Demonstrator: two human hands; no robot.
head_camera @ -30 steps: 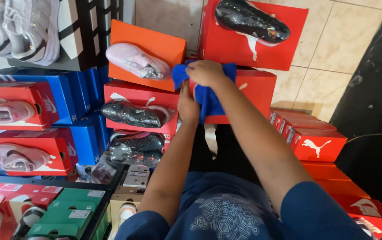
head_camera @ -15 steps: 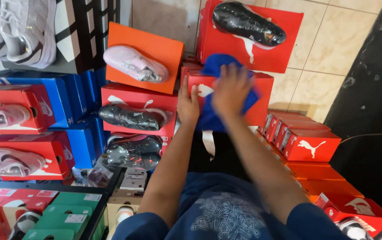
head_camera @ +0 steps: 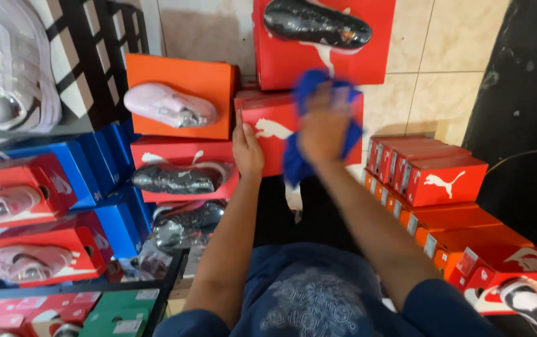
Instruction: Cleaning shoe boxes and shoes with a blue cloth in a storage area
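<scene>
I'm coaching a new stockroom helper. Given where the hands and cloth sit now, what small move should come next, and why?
Probably sweep the blue cloth leftward: the right hand presses it on the red shoe box's right part, while the left hand steadies the left edge, whose face looks unwiped.

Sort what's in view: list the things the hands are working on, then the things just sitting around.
In hand:
left hand steadying the red shoebox
right hand pressing the blue cloth on it

Lying about:
pink shoe on orange box
black shoe
blue boxes
red box stack
</scene>
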